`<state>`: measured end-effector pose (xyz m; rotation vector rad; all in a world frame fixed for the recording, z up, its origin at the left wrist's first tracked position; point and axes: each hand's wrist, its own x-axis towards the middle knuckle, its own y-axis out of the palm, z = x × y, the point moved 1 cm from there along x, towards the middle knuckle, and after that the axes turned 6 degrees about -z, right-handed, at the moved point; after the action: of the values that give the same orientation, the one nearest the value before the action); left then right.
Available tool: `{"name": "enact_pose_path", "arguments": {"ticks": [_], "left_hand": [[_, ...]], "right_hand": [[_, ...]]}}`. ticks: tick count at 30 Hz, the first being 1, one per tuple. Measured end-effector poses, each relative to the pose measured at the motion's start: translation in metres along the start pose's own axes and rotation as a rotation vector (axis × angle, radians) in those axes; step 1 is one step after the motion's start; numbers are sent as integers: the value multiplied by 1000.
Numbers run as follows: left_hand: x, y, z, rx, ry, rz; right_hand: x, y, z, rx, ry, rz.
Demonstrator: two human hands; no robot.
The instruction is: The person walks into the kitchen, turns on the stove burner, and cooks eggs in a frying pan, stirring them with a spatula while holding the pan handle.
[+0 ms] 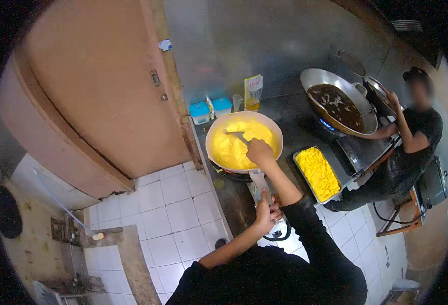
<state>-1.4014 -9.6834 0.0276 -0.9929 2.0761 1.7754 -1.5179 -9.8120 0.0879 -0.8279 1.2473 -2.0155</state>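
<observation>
A wide pale pan (279, 133) stands on the stove at the left end of the counter. Soft yellow scrambled egg (229, 147) fills it. My left hand (267, 211) is closed around the pan's handle (258, 180). Over the pan's near side, my right hand (260, 152) grips a spatula (237, 134), whose grey end lies in the egg. To the right of the pan, a metal tray (341, 189) holds a thick layer of yellow scrambled egg (316, 173).
Behind the pan are two blue-lidded tubs (200, 110) and a stand-up pouch (253, 92). A large wok (313, 76) of dark liquid sits at the back right. Beside it, a co-worker (412, 137) in black holds a lid (379, 96). A door (107, 91) is at left.
</observation>
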Motion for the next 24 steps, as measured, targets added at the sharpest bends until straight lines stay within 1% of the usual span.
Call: {"name": "enact_pose_path", "arguments": {"ticks": [2, 3, 6, 7, 8, 9, 11, 12, 14, 15, 16, 18, 20, 22, 24], "left_hand": [[1, 2, -1, 16, 6, -6], [0, 2, -1, 18, 0, -4], [-3, 4, -3, 13, 3, 35], [-5, 4, -3, 24, 0, 12], [-6, 4, -4, 36, -2, -11], [-5, 1, -5, 36, 1, -8], [-3, -3, -5, 71, -29, -18], [-3, -3, -5, 68, -31, -17], [-7, 0, -5, 62, -7, -24], [-7, -1, -5, 61, -11, -24], [-5, -2, -4, 48, -14, -29], [-3, -3, -5, 37, -16, -35], [-5, -2, -6, 44, -12, -56], [-4, -2, -6, 58, 8, -65], [-5, -2, -4, 74, 24, -80]], "right_hand": [[-19, -9, 0, -39, -21, 117], [-20, -1, -11, -68, -67, 145], [-26, -30, -28, -129, -122, 165], [-20, -35, -38, -133, -52, 179], [-26, -72, -34, -191, -241, 219], [-23, -87, -42, -110, -76, 211], [-23, -117, -59, -130, -147, 219], [-27, -133, -63, -133, -146, 220], [-39, -164, -60, -124, -161, 357], [-40, -157, -65, -192, -51, 361], [-43, -150, -61, -193, -49, 361], [-54, -131, -39, -183, -142, 302], [-46, -56, -57, -127, -73, 225], [-61, -54, -25, -72, -48, 178], [-65, -51, 0, -40, -23, 226]]}}
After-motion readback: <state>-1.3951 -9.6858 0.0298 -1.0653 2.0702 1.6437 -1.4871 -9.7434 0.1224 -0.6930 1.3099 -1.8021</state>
